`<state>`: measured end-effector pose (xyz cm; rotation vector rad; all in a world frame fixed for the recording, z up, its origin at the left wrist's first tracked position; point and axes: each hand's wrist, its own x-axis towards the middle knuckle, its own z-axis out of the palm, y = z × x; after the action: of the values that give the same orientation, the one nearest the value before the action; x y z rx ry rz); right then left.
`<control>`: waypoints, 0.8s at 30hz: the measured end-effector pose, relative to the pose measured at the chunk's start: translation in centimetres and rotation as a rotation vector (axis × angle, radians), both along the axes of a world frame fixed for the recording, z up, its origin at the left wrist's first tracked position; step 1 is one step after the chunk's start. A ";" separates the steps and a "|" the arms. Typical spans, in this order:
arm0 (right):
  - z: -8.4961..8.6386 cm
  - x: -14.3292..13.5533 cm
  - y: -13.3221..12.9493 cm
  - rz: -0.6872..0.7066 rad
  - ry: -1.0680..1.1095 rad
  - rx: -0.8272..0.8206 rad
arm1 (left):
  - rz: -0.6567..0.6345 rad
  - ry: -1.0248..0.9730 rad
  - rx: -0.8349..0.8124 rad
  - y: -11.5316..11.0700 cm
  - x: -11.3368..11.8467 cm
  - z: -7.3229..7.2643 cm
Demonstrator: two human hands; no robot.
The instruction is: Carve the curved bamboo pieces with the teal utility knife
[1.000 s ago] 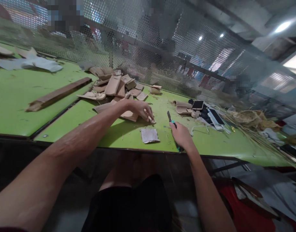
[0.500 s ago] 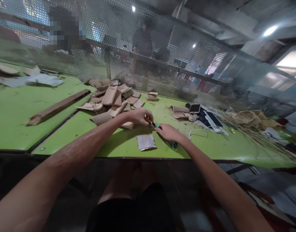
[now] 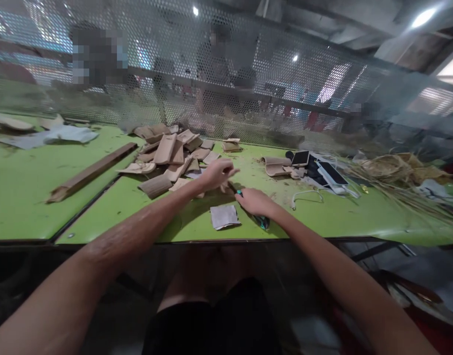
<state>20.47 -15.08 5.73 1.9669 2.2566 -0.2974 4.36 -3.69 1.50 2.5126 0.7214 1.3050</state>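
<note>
Head view has the right hand (image 3: 254,202) wrapped around a knife (image 3: 263,223), its blade pointing at the left hand (image 3: 214,175). The left hand curls above a small piece (image 3: 224,188) on the table (image 3: 333,224); whether it grips it, I cannot tell. A grey square (image 3: 225,217) lies just nearer the edge.

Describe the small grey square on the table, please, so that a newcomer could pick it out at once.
Start with the green table, at its near edge. Between that edge and the person's left hand lies a small, roughly square piece, just left of the right hand. It is flat and pale grey, unlike the heaped tan pieces farther back.
</note>
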 end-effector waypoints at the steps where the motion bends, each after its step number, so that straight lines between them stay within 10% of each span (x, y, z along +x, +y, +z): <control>1: -0.1 0.1 -0.1 -0.012 -0.004 0.010 | 0.058 -0.059 0.024 0.3 -0.4 0.3; 8: -0.5 0.5 -0.2 -0.018 -0.095 0.029 | -0.117 0.380 -0.030 1.7 -3.3 1.1; 24: -0.5 0.6 -0.2 0.008 -0.066 0.002 | 0.139 0.262 0.115 -0.2 2.0 -1.5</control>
<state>21.04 -15.27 5.23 1.9385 2.2244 -0.2259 6.31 -3.90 -0.02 2.8052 0.9151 1.0971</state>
